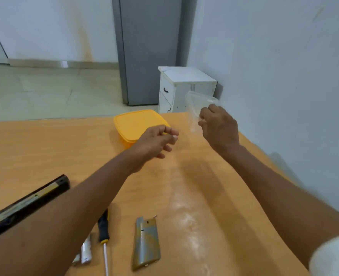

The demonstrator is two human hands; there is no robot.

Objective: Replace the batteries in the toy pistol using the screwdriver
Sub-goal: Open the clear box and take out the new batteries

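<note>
The orange table (45,148) bears a yellow lidded box (132,122) at its far edge. The black toy pistol (25,204) lies near left, under the left forearm, no writing legible on it. The right hand (220,128) grips a clear plastic container (196,108), raised. The left hand (156,144) hovers loosely curled, holding nothing. Well behind both hands lie the grey battery cover (145,244), the screwdriver (104,234) and batteries (86,251).

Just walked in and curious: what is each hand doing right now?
Left hand: open, fingers loosely curled, holding nothing visible.
Right hand: gripping a clear plastic container, lifted above the table.
</note>
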